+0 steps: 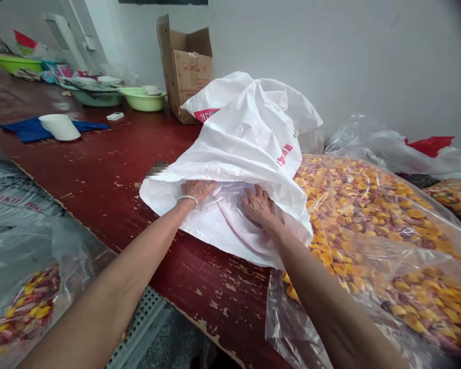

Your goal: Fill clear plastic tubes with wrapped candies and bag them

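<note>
A white woven sack (238, 138) with red and green print lies on the table, its mouth turned toward me and lifted. Both my hands reach into that mouth. My left hand (200, 190), with a beaded bracelet at the wrist, rests against a clear plastic liner (223, 190) inside; its thumb is stretched out and the sack's upper edge partly covers the other fingers. My right hand (258, 205) presses on the inner side of the sack with its fingers spread. How far the liner runs into the sack is hidden.
Right of the sack lies a large clear bag of small yellow-capped pieces (353, 205). Behind stand an open cardboard box (194, 72) and a green basin (144, 101). A white roll (60, 127) lies on blue cloth (23, 128). Another plastic bag (26, 302) sits at lower left.
</note>
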Tool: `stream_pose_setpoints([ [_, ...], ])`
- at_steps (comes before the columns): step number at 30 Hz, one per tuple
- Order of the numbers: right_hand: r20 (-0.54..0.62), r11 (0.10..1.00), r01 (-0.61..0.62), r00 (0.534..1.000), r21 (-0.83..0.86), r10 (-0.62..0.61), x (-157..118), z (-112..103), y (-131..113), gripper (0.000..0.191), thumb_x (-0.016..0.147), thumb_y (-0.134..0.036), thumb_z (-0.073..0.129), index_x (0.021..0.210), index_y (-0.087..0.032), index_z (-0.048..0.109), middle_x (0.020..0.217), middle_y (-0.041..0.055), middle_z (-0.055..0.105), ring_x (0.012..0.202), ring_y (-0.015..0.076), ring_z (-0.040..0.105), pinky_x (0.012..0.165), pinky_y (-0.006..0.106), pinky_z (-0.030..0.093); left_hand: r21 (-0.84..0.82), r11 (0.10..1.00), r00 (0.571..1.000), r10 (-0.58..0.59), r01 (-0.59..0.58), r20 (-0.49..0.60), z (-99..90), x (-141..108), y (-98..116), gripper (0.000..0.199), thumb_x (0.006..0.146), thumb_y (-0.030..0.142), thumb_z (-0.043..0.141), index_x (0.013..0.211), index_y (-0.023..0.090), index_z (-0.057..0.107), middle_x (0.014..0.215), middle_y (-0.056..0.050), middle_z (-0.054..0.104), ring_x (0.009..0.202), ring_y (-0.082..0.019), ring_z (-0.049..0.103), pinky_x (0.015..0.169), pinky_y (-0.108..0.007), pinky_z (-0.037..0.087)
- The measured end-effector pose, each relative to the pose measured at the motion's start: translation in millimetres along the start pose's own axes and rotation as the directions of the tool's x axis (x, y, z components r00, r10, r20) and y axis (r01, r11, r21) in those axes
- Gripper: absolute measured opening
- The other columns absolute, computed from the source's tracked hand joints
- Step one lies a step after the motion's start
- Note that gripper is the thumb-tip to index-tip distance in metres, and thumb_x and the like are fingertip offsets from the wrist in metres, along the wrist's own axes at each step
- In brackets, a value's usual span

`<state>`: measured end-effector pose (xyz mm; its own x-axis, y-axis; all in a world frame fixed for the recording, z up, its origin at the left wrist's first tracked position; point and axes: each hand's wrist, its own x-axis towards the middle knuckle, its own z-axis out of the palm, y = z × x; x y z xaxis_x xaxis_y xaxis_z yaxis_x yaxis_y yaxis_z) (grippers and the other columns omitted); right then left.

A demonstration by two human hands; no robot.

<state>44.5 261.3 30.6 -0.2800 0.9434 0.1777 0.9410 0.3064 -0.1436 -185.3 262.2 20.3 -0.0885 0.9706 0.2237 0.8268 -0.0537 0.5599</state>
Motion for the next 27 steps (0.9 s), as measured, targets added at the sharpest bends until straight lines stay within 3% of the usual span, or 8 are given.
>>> stream_pose_setpoints([
  [2,-0.006,0.998,0.042,0.999,-0.039,-0.042,-7,0,-2,0.041,0.094,-0.039,0.035,0.131,-0.025,0.047,0.145,0.0143,0.031,0.130,0.0329,0.034,0.099,0.048,0.035,0.047,0.999,1.000,-0.025,0.025,-0.004,8.3,-18,13,0.047,0.083,0.059,0.045,0.105,0.022,0.063,0.119,-0.012,0.060,0.117,-0.038,0.041,0.097,-0.057,0.028],
  [5,0.018,0.988,0.107,0.994,-0.111,-0.106,-19,-7,-2,0.041,0.096,-0.037,0.030,0.132,-0.027,0.046,0.141,0.0133,0.035,0.124,0.0299,0.041,0.095,0.046,0.040,0.175,0.983,0.998,0.067,-0.063,-0.016,15.3,-48,30,0.037,0.086,0.054,0.043,0.110,0.031,0.061,0.119,-0.006,0.061,0.116,-0.034,0.041,0.094,-0.054,0.029],
  [12,0.103,0.968,0.191,0.979,-0.161,-0.176,-51,-28,0,0.036,0.091,-0.028,0.042,0.126,-0.027,0.051,0.137,0.0136,0.038,0.112,0.0282,0.049,0.086,0.040,0.044,0.242,0.951,0.981,0.195,-0.194,0.018,12.1,-94,44,0.037,0.089,0.046,0.041,0.119,0.032,0.057,0.119,-0.006,0.060,0.112,-0.030,0.046,0.088,-0.046,0.036],
  [16,0.185,0.963,0.220,0.964,-0.153,-0.191,-64,-43,-1,0.034,0.088,-0.024,0.047,0.121,-0.023,0.054,0.127,0.0127,0.045,0.105,0.0226,0.053,0.082,0.032,0.045,0.243,0.934,0.965,0.248,-0.261,0.084,9.7,-114,45,0.040,0.089,0.041,0.044,0.125,0.030,0.053,0.123,-0.005,0.060,0.118,-0.031,0.043,0.093,-0.049,0.036],
  [18,0.191,0.963,0.206,0.966,-0.174,-0.172,-70,-50,-4,0.034,0.087,-0.019,0.047,0.120,-0.018,0.054,0.129,0.0153,0.044,0.105,0.0232,0.052,0.080,0.032,0.045,0.230,0.935,0.963,0.256,-0.269,0.087,8.8,-121,43,0.042,0.088,0.040,0.045,0.129,0.029,0.050,0.129,-0.004,0.057,0.124,-0.033,0.039,0.097,-0.053,0.033],
  [21,0.043,0.961,0.187,0.982,-0.204,-0.182,-82,-52,-11,0.038,0.084,-0.010,0.043,0.121,-0.015,0.052,0.133,0.0164,0.041,0.108,0.0269,0.048,0.081,0.036,0.043,0.171,0.948,0.964,0.264,-0.267,0.042,7.2,-124,35,0.047,0.088,0.037,0.045,0.133,0.026,0.046,0.140,-0.004,0.047,0.131,-0.032,0.033,0.105,-0.053,0.029],
  [23,-0.015,0.945,0.282,0.957,-0.164,-0.288,-90,-46,-15,0.040,0.083,-0.007,0.041,0.121,-0.018,0.053,0.129,0.0124,0.046,0.108,0.0265,0.045,0.084,0.036,0.041,0.108,0.954,0.959,0.284,-0.280,-0.018,5.1,-121,29,0.047,0.089,0.031,0.041,0.135,0.020,0.043,0.142,-0.006,0.045,0.133,-0.027,0.034,0.111,-0.048,0.025],
  [27,0.022,0.888,0.458,0.889,-0.051,-0.457,-106,-29,-18,0.037,0.083,-0.009,0.043,0.117,-0.017,0.055,0.119,0.0104,0.053,0.104,0.0246,0.043,0.086,0.036,0.038,-0.005,0.973,0.961,0.229,-0.233,-0.158,-4.2,-116,15,0.045,0.087,0.024,0.036,0.130,0.015,0.046,0.139,-0.010,0.047,0.132,-0.022,0.038,0.115,-0.041,0.023],
])
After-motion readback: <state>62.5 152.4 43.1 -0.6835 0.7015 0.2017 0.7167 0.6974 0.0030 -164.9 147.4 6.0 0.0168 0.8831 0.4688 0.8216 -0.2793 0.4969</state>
